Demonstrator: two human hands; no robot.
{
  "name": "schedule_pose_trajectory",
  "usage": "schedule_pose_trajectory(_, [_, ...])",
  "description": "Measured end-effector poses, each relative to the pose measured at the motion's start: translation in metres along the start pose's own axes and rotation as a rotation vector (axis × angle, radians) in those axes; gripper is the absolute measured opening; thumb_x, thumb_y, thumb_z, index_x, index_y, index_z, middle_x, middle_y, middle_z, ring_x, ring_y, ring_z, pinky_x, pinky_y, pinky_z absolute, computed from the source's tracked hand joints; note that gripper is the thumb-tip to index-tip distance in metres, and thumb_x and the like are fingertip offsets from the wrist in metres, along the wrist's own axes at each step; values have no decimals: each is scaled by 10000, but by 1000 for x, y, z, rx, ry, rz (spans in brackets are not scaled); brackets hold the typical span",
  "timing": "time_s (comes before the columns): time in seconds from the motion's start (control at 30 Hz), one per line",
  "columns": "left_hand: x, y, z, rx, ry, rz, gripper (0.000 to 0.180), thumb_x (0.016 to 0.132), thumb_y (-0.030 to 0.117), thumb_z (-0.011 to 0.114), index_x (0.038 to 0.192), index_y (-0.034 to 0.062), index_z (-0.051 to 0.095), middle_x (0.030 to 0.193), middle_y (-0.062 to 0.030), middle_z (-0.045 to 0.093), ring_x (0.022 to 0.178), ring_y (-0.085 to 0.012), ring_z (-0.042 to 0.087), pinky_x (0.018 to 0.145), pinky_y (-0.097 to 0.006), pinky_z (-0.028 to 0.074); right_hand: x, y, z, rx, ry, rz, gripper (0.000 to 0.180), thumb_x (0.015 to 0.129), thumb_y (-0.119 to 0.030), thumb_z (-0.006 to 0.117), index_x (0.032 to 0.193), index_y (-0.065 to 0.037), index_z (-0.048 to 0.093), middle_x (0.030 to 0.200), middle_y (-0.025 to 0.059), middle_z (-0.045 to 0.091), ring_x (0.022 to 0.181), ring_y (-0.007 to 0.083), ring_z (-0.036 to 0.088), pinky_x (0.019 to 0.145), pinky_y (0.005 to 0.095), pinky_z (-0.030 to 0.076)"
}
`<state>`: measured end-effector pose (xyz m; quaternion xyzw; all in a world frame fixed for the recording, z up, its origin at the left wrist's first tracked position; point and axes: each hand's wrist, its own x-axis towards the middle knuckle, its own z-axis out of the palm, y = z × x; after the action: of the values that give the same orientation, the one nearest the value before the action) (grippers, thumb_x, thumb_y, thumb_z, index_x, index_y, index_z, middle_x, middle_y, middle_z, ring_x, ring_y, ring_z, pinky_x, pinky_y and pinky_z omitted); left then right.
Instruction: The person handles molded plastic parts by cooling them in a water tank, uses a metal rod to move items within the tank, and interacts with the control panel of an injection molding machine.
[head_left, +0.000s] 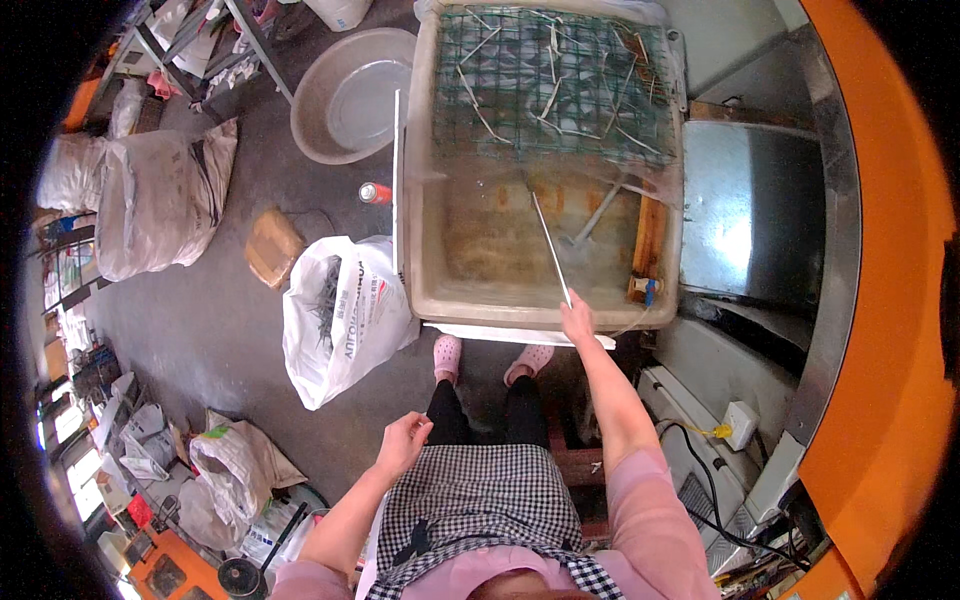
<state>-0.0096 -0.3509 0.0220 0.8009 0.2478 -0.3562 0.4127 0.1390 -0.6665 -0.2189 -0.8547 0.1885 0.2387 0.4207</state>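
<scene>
My right hand [577, 318] is closed round the near end of a thin metal rod [548, 238] at the front rim of a large plastic tub [520, 312]. The rod's far end dips into the tub's murky brownish water [490, 235]. My left hand [404, 441] hangs in front of my checked apron, apart from the tub. Its fingers are curled together, and anything between them is hidden. A green wire grid [480, 130] covers the tub's far half, with several thin pale strips on it. Another grey stick-like tool [600, 212] lies in the water, right of the rod.
A white woven sack [375, 340] stands left of the tub, near a red spray can [375, 193] and a round basin [350, 90]. Machine panels, a dark metal plate [740, 220] and black cables [715, 500] line the right side. Large sacks [150, 210] stand far left.
</scene>
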Motion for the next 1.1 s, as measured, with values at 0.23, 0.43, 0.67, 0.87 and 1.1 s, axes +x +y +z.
schedule_pose_trajectory(0.23, [2,-19,2,5,44,-41,150,806,126,565,849,-18,575,629,-116,586,576,-175,580,563,-288,458,56,-36,47,91,65,-31,427,775,-129,543,1183,-17,482,994,198,587,897,292,571,777,339,432])
schedule_pose_trajectory(0.43, [15,-16,3,24,46,1,149,805,124,564,839,-20,573,628,-121,580,572,-187,578,561,-290,456,101,-20,64,239,87,7,418,794,-119,545,1202,-55,485,695,64,561,570,125,513,521,273,422])
schedule_pose_trajectory(0.67, [12,5,-9,36,40,53,150,809,116,555,836,-31,564,636,-125,579,563,-181,578,554,-288,459,59,-39,46,469,-63,86,419,814,-114,534,1222,-56,461,619,-17,468,516,72,436,467,236,374])
schedule_pose_trajectory(0.87, [-1,5,-14,23,33,28,157,809,126,560,850,-25,564,653,-124,586,583,-173,587,562,-287,463,6,-21,29,292,-86,-14,418,813,-112,518,1211,-6,446,815,99,550,722,189,530,636,293,420])
schedule_pose_trajectory(1.1, [-7,-1,-13,16,12,31,163,808,138,567,860,-17,568,663,-119,593,603,-179,589,581,-291,465,-17,5,22,126,41,-88,357,824,-123,505,1164,-13,484,641,50,489,568,138,462,521,274,389])
